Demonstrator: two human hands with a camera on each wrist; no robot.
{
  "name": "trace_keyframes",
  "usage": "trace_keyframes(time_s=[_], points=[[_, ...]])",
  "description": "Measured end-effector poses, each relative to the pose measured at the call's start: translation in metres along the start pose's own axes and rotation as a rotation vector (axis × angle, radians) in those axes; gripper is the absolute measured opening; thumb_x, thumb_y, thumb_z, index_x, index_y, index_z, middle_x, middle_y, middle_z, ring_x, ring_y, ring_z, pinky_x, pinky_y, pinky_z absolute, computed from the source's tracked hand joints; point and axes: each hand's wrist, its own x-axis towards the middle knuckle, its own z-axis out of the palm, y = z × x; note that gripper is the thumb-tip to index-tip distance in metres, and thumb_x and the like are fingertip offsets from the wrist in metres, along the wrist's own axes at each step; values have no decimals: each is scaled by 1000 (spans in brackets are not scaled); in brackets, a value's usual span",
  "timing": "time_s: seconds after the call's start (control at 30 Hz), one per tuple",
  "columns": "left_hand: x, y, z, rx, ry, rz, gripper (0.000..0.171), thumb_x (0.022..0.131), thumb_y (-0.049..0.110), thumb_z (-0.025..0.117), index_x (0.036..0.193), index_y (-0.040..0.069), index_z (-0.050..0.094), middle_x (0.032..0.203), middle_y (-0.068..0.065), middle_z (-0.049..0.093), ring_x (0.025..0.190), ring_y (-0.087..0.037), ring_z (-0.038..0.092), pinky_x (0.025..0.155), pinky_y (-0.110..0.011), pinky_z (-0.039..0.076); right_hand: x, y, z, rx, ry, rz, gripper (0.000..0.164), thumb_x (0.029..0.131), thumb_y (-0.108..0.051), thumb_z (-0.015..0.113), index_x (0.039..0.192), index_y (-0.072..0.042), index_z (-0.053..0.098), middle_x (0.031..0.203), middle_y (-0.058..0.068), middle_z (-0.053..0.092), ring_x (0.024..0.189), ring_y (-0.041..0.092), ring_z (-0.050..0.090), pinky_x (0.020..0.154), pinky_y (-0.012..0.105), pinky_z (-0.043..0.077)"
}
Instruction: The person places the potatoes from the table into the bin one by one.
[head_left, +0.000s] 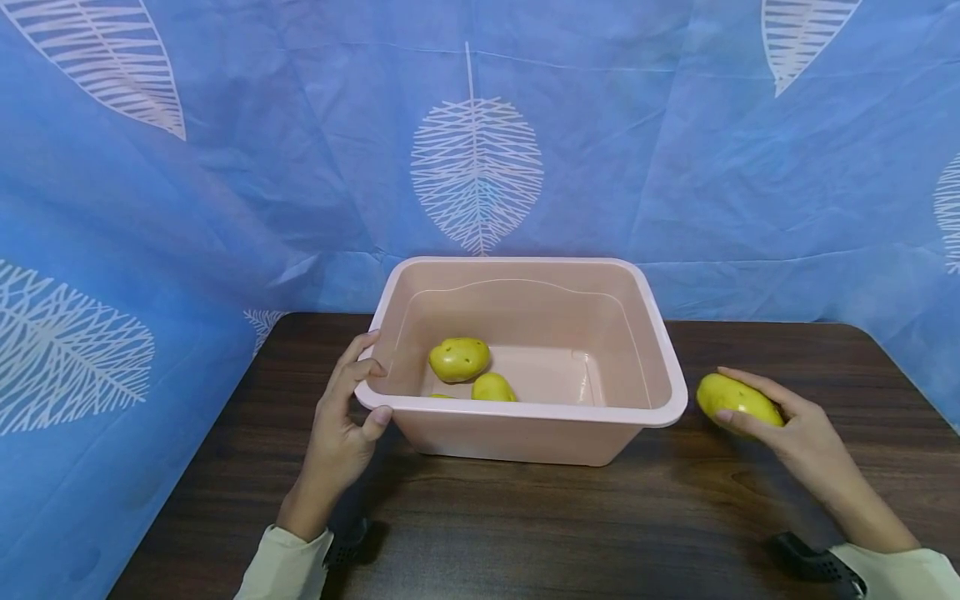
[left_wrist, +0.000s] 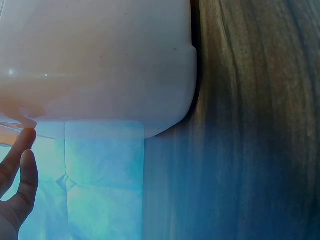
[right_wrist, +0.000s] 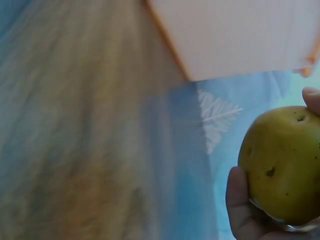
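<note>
My right hand (head_left: 806,429) grips a yellow potato (head_left: 738,398) to the right of a pale pink plastic tub (head_left: 517,433). In the right wrist view that potato (right_wrist: 285,165) shows dark eyes, with thumb and fingers on either side of it. My left hand (head_left: 341,417) holds the tub's front left corner, fingers over the rim and thumb at the front edge. From the left wrist view, two fingers (left_wrist: 27,175) reach up beside the tub wall (left_wrist: 110,65). Inside the tub lie a whole potato (head_left: 459,359) and another potato (head_left: 492,387) partly hidden by the front rim, plus a sliver of yellow (head_left: 441,396).
The tub stands on a dark wood-grain table (head_left: 525,533) close to its back edge. Behind and to the left hangs a blue cloth (head_left: 322,167) with white leaf prints. A black strap device (head_left: 813,562) sits at the right wrist.
</note>
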Motion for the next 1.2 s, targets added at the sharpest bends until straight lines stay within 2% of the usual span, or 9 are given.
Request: trace_keyframes(time_s=[0.1,0.2,0.4,0.6,0.73,0.87,1.07,1.2], points=[[0,0,0,0,1,-3,48,97,50,70,119,9,61,164,-4,46,152,-40,37,110,-81,32,-1,-5,-6,28,-2,-13,60,104,-34,66,159,-32,44,135,-22,47,96,-4,49,68,25,49],[-1,0,-1,-1,1,-5,45,97,47,71,119,8,61,164,-4,45,152,-40,37,110,-80,33,-1,-13,-11,72,-8,-25,59,105,-28,65,160,-32,43,129,-32,41,97,-2,49,69,23,51],[0,-1,-1,-8,-3,-2,43,97,44,72,119,9,61,164,-4,45,152,-39,38,110,-80,33,-1,-31,-22,174,-17,-62,60,105,-16,64,160,-28,43,129,-29,44,99,-1,52,71,17,53],[1,-1,0,-6,-6,-1,44,97,47,72,118,10,61,164,-4,45,152,-38,38,111,-80,32,0,-43,-31,356,-81,-88,59,104,-5,61,159,-20,45,137,-18,50,97,3,60,70,19,55],[1,-1,0,-6,-7,2,44,97,47,72,118,10,61,164,-4,45,152,-38,38,111,-80,32,0,-48,-36,443,-120,-101,58,104,-3,60,158,-19,46,140,-13,50,96,7,63,69,21,56],[0,-1,0,-10,-6,3,43,97,46,72,118,10,61,164,-4,46,152,-38,38,111,-80,33,0,-56,-39,463,-145,-111,57,105,-3,58,159,-18,46,142,-12,49,97,9,68,70,23,58],[0,-1,0,-2,-7,-3,41,97,43,73,119,10,61,164,-3,45,152,-38,37,111,-80,33,-3,-71,-42,532,-163,-90,55,105,1,56,157,-15,47,140,-1,51,97,22,74,72,27,61],[0,-1,-1,0,-5,-3,40,96,42,73,119,10,61,164,-4,45,152,-38,37,111,-80,33,-4,-79,-43,540,-187,-105,54,105,2,54,156,-16,48,140,-2,54,98,23,74,72,29,62]])
